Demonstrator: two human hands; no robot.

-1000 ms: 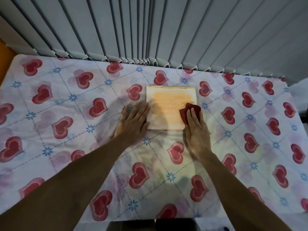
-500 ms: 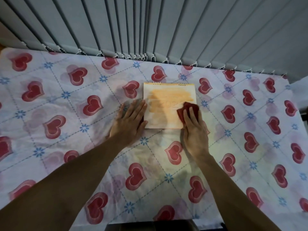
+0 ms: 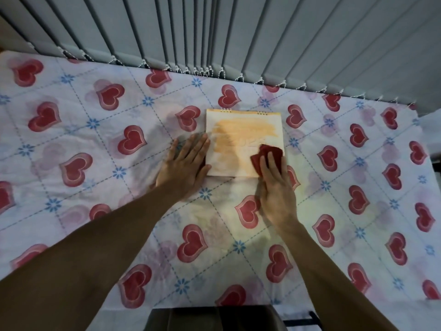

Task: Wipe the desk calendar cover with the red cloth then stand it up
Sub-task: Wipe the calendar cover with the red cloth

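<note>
The desk calendar [image 3: 241,137] lies flat on the table, its pale orange cover up and its spiral rings at the far edge. My right hand [image 3: 276,187] presses the folded red cloth [image 3: 267,155] onto the cover's near right corner; my fingers hide part of the cloth. My left hand [image 3: 185,167] lies flat with fingers spread on the tablecloth, touching the calendar's left edge.
A white tablecloth [image 3: 95,144] with red hearts and blue flowers covers the table. Grey vertical blinds [image 3: 214,32] hang along the far edge. The table's right edge [image 3: 427,144] drops off beside a dark gap.
My right hand with the cloth has slid a little along the cover's near right part. My left hand has stayed at the left edge. The camera has shifted slightly.
</note>
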